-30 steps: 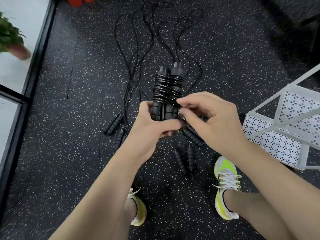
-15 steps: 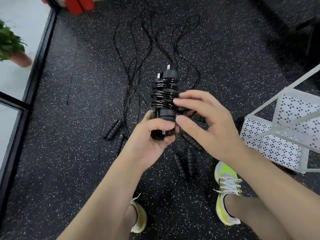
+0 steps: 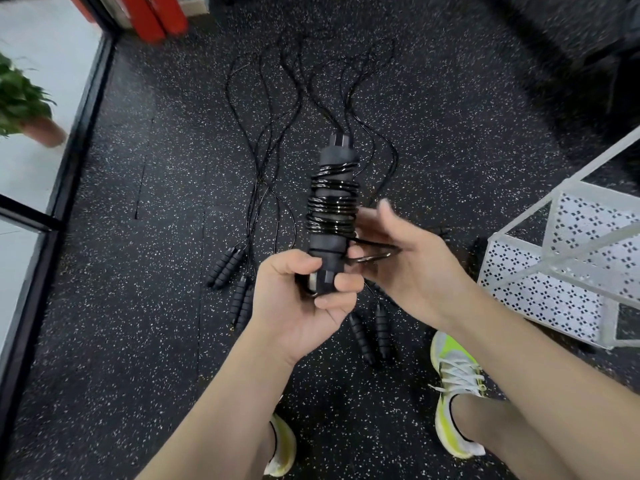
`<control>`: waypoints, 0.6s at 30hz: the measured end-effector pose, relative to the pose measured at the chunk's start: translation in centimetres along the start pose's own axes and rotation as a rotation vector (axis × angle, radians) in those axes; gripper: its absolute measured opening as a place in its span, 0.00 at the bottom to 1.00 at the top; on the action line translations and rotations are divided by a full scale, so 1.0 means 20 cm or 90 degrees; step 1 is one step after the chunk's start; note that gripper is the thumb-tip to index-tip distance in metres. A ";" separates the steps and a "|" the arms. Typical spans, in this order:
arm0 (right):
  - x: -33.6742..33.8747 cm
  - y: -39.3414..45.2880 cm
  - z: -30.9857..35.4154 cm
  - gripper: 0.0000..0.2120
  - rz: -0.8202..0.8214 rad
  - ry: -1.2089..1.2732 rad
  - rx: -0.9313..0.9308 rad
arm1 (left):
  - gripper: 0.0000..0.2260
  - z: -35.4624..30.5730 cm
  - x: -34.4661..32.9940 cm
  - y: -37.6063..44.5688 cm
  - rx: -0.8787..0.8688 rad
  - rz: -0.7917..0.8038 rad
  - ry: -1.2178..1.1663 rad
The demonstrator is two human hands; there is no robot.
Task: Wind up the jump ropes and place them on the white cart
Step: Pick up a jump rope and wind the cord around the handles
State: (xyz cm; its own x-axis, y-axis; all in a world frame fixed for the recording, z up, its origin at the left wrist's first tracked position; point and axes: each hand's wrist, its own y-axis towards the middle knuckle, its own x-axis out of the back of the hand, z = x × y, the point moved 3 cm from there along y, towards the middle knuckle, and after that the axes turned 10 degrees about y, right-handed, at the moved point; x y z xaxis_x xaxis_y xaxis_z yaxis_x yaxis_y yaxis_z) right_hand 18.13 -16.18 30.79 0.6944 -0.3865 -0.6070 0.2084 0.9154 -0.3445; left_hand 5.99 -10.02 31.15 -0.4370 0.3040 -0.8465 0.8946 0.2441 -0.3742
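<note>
The lower end of the wound jump rope (image 3: 331,216) is covered by the fingers of the left hand (image 3: 304,299); how the two handles sit together there cannot be determined. The right hand (image 3: 408,268) is motion-blurred, and its fingertips behind the bundle are hidden; whether it pinches the loose loop of cord (image 3: 375,252) is unclear. The white cart (image 3: 568,271) is cut off by the right edge; its upper part and wheels are out of frame. The potted plant (image 3: 20,102) is cut by the left edge. The red objects (image 3: 156,15) are cut by the top edge and cannot be identified. The far ends of the ropes on the floor (image 3: 277,109) are too thin to trace.
</note>
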 end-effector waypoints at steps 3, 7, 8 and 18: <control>-0.02 -0.01 0.00 0.17 0.158 0.046 -0.047 | 0.22 0.03 -0.03 -0.01 0.021 0.052 -0.069; -0.02 -0.01 0.04 0.31 0.242 0.146 -0.085 | 0.20 0.04 -0.05 -0.02 0.033 0.112 -0.138; -0.01 -0.01 0.05 0.35 0.250 0.145 -0.083 | 0.20 0.04 -0.06 -0.02 0.034 0.113 -0.140; -0.02 -0.01 0.07 0.54 0.100 -0.050 0.024 | 0.20 0.12 -0.10 0.01 0.077 0.093 0.061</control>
State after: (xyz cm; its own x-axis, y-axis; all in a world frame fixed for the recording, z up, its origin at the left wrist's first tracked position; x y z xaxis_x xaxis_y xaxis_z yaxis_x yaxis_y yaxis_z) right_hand 18.72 -16.03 32.15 0.7720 -0.2297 -0.5927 0.1174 0.9679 -0.2222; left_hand 7.31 -12.84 31.85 -0.3032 0.4157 -0.8575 0.9513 0.0797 -0.2978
